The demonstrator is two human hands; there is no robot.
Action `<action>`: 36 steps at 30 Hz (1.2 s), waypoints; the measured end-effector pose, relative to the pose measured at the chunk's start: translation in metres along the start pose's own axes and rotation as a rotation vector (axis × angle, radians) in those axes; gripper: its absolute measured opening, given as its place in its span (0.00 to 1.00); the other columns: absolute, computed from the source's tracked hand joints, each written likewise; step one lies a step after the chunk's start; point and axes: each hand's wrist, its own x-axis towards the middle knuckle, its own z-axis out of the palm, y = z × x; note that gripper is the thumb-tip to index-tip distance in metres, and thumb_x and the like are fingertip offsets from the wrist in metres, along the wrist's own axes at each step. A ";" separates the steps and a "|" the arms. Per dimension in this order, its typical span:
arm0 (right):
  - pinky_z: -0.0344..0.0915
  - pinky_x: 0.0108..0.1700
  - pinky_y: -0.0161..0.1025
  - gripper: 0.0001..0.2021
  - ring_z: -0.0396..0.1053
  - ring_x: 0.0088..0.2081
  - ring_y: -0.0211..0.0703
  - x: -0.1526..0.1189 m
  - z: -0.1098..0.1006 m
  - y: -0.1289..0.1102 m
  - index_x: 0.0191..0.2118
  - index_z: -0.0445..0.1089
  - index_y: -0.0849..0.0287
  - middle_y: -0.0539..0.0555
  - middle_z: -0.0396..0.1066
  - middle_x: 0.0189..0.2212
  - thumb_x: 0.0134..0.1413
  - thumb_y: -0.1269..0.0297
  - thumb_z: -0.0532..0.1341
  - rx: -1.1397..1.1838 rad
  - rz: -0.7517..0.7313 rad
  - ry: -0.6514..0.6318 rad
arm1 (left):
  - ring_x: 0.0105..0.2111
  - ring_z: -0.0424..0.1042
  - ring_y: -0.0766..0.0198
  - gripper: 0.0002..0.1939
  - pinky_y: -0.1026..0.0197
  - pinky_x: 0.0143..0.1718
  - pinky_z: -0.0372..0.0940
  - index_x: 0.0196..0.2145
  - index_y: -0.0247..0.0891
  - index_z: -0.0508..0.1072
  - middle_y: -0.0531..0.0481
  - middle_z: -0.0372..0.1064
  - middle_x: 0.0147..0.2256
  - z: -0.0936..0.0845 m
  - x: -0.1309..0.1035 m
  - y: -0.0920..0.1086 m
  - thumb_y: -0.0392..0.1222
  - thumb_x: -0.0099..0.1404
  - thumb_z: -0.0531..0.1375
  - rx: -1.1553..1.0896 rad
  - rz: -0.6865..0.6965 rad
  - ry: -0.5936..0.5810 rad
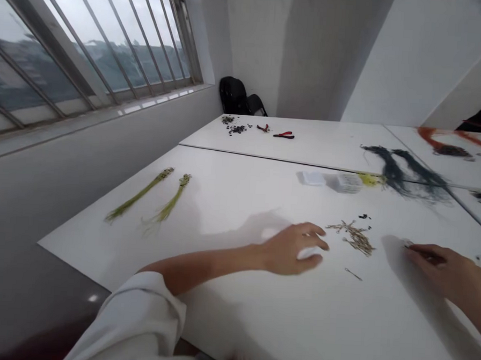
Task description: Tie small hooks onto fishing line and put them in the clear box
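My left hand (295,248) is over the white table (239,196), its fingers apart and curved, with nothing held between them. Its fingertips are just left of a small pile of thin gold-coloured pieces (358,239). One single thin piece (353,274) lies in front of the pile. A few small black bits (364,216) are behind it. On the right, my right hand (447,269) pinches a tiny dark and shiny item (407,244) between thumb and forefinger; its exact shape is too small to tell.
Two green thread bundles (140,196) lie at the left. White boxes (347,183), a yellow item (370,180) and dark thread bundles (392,169) are farther back. Red-handled pliers (283,134) and scattered dark bits (237,129) rest on the far table. Orange threads (430,139) lie far right.
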 end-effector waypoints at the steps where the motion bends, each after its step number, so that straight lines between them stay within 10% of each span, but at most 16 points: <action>1: 0.54 0.31 0.50 0.10 0.69 0.29 0.55 0.000 0.000 -0.001 0.24 0.72 0.40 0.63 0.75 0.26 0.31 0.46 0.65 0.015 0.003 0.002 | 0.53 0.68 0.55 0.15 0.53 0.57 0.62 0.49 0.39 0.72 0.40 0.63 0.57 -0.011 -0.003 -0.007 0.45 0.69 0.53 0.005 -0.039 0.038; 8: 0.54 0.33 0.50 0.10 0.69 0.29 0.53 0.003 0.004 0.005 0.25 0.73 0.40 0.65 0.75 0.29 0.32 0.46 0.65 0.019 -0.020 -0.032 | 0.57 0.63 0.55 0.14 0.50 0.60 0.58 0.48 0.38 0.72 0.41 0.64 0.54 -0.046 -0.020 -0.052 0.46 0.69 0.54 0.127 -0.306 0.314; 18: 0.57 0.35 0.51 0.13 0.71 0.32 0.57 0.007 0.006 0.012 0.28 0.75 0.42 0.63 0.76 0.30 0.29 0.48 0.69 0.018 -0.013 -0.077 | 0.61 0.55 0.50 0.27 0.53 0.44 0.70 0.61 0.40 0.59 0.39 0.57 0.59 -0.019 -0.013 -0.065 0.54 0.68 0.54 0.038 -0.405 0.235; 29: 0.62 0.36 0.42 0.08 0.73 0.33 0.51 -0.014 -0.021 -0.054 0.28 0.75 0.56 0.60 0.78 0.31 0.46 0.64 0.58 -0.075 -0.141 -0.057 | 0.52 0.69 0.53 0.25 0.51 0.53 0.63 0.55 0.40 0.65 0.41 0.65 0.56 -0.020 0.045 -0.076 0.55 0.66 0.53 -0.139 -0.481 0.364; 36: 0.58 0.44 0.37 0.09 0.71 0.40 0.45 0.011 -0.017 -0.058 0.32 0.74 0.58 0.55 0.77 0.37 0.53 0.72 0.56 -0.218 -0.124 -0.002 | 0.35 0.74 0.58 0.23 0.62 0.32 0.65 0.47 0.38 0.72 0.48 0.75 0.42 -0.058 0.112 -0.152 0.56 0.59 0.58 -0.322 -0.596 0.389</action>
